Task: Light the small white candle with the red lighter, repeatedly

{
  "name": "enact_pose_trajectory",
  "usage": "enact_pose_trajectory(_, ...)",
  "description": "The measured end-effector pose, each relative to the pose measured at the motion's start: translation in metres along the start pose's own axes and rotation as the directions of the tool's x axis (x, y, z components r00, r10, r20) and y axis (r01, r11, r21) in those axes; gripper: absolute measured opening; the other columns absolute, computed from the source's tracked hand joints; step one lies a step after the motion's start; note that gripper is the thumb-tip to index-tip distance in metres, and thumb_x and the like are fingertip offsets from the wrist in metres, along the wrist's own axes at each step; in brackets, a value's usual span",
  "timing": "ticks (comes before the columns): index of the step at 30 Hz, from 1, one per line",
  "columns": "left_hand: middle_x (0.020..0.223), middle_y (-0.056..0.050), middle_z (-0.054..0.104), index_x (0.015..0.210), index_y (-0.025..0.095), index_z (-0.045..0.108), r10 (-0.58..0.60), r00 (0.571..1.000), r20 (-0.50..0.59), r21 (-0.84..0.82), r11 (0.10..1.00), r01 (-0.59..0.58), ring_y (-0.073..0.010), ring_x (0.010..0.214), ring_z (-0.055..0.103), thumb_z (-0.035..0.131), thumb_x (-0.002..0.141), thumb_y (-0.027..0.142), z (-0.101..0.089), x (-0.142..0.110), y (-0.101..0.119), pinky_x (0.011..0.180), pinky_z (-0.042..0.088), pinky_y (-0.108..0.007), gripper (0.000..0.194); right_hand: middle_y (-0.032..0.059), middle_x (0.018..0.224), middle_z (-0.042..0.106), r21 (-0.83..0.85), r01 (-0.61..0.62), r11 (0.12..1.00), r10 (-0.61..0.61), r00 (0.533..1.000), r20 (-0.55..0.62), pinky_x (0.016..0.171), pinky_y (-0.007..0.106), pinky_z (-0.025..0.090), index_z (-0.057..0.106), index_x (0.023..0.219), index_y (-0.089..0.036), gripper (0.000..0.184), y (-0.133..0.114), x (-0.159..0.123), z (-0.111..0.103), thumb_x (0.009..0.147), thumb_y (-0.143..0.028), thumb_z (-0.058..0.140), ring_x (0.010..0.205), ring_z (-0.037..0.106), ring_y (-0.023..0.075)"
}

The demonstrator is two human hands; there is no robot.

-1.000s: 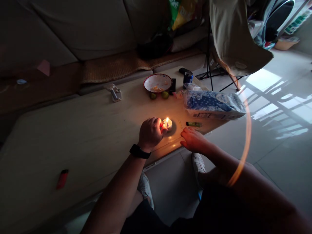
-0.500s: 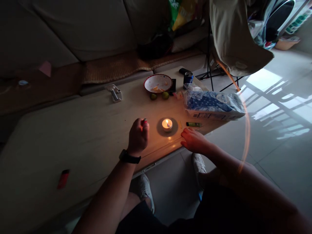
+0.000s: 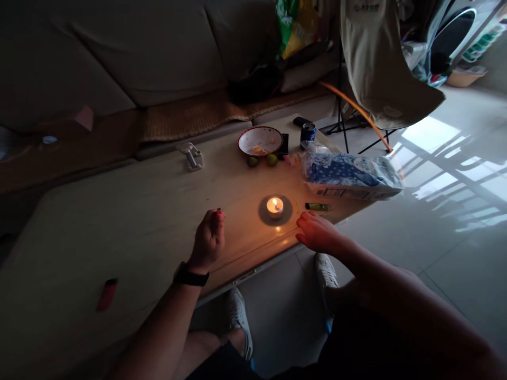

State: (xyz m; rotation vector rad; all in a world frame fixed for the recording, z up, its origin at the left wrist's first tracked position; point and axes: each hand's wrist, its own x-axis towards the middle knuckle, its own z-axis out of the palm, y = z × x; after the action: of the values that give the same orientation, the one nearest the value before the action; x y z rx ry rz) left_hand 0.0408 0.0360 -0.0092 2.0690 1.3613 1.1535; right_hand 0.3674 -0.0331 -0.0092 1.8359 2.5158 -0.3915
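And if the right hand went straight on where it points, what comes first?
Likely the lit candle, though the right hand might brush the thin sticks by its fingertips first; depth is unclear.

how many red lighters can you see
2: one red lighter in the left hand, mostly covered, and another red lighter on the table at the picture's lower left. Others may be hidden.

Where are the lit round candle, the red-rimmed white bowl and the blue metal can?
Lit round candle (image 3: 274,208), head view: glowing top.
Red-rimmed white bowl (image 3: 246,141), head view: inner left wall.
Blue metal can (image 3: 308,134), head view: side.
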Motion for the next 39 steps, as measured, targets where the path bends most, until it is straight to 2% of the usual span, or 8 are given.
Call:
enact_pose_trajectory(7, 0.074, 0.000, 0.052, 0.088, 0.023, 0.050, 0.016, 0.998, 0.055, 0.009, 1.000, -0.017, -0.0150, 0.065, 0.050, 0.033, 0.105, 0.048, 0.002, 0.003, 0.012, 0.062, 0.045, -0.029, 0.035, 0.0141, 0.112, 0.063, 0.000, -0.003, 1.000, 0.003, 1.000, -0.015, 0.097, 0.036, 0.045, 0.067, 0.102, -0.014, 0.022, 0.002, 0.001, 0.005, 0.092, -0.034, 0.064, 0.110, 0.056, 0.0282)
enact_pose_trajectory(12, 0.069, 0.002, 0.049, 0.087, 0.023, 0.049, 0.001, 0.997, 0.071, 0.015, 1.000, -0.002, -0.0140, 0.059, 0.048, 0.035, 0.105, 0.050, 0.004, 0.004, 0.011, 0.059, 0.043, -0.028, 0.035, 0.0132, 0.110, 0.063, 0.017, 0.013, 1.000, -0.013, 1.000, 0.005, 0.098, 0.035, 0.044, 0.067, 0.099, -0.016, 0.016, 0.001, 0.000, 0.002, 0.091, -0.030, 0.065, 0.110, 0.056, 0.0260)
enact_pose_trajectory(18, 0.074, 0.000, 0.055, 0.087, 0.023, 0.049, 0.008, 0.996, 0.093, 0.036, 0.999, -0.012, -0.0148, 0.064, 0.051, 0.039, 0.104, 0.045, 0.005, 0.003, 0.008, 0.062, 0.043, -0.029, 0.030, 0.0134, 0.110, 0.063, 0.012, 0.015, 1.000, -0.015, 1.000, -0.004, 0.097, 0.035, 0.045, 0.067, 0.099, -0.016, 0.017, 0.000, 0.000, 0.000, 0.091, -0.031, 0.065, 0.110, 0.056, 0.0267)
enact_pose_trajectory(24, 0.072, 0.002, 0.051, 0.089, 0.023, 0.049, 0.009, 0.994, 0.108, 0.045, 0.999, -0.013, -0.0133, 0.062, 0.048, 0.041, 0.104, 0.043, 0.008, 0.006, 0.015, 0.061, 0.039, -0.027, 0.026, 0.0145, 0.110, 0.063, -0.014, 0.019, 1.000, -0.019, 1.000, -0.005, 0.096, 0.036, 0.045, 0.068, 0.100, -0.015, 0.020, -0.001, -0.001, 0.001, 0.092, -0.032, 0.063, 0.109, 0.056, 0.0276)
enact_pose_trajectory(31, 0.078, -0.002, 0.059, 0.088, 0.021, 0.052, 0.129, 0.985, 0.117, 0.216, 0.964, -0.152, -0.0156, 0.070, 0.054, 0.047, 0.101, 0.041, 0.018, 0.017, 0.031, 0.066, 0.041, -0.029, 0.025, 0.0142, 0.109, 0.063, -0.011, -0.004, 1.000, 0.004, 1.000, -0.003, 0.096, 0.035, 0.044, 0.068, 0.099, -0.016, 0.018, -0.002, -0.001, -0.001, 0.092, -0.031, 0.064, 0.110, 0.056, 0.0277)
enact_pose_trajectory(39, 0.078, -0.004, 0.061, 0.082, 0.021, 0.052, 0.237, 0.961, 0.143, 0.370, 0.887, -0.275, -0.0203, 0.076, 0.056, 0.047, 0.096, 0.035, 0.045, 0.030, 0.044, 0.072, 0.043, -0.034, 0.021, 0.0147, 0.110, 0.062, -0.007, 0.006, 1.000, -0.006, 1.000, 0.013, 0.097, 0.035, 0.043, 0.068, 0.101, -0.015, 0.018, 0.000, -0.001, -0.001, 0.093, -0.030, 0.062, 0.110, 0.055, 0.0275)
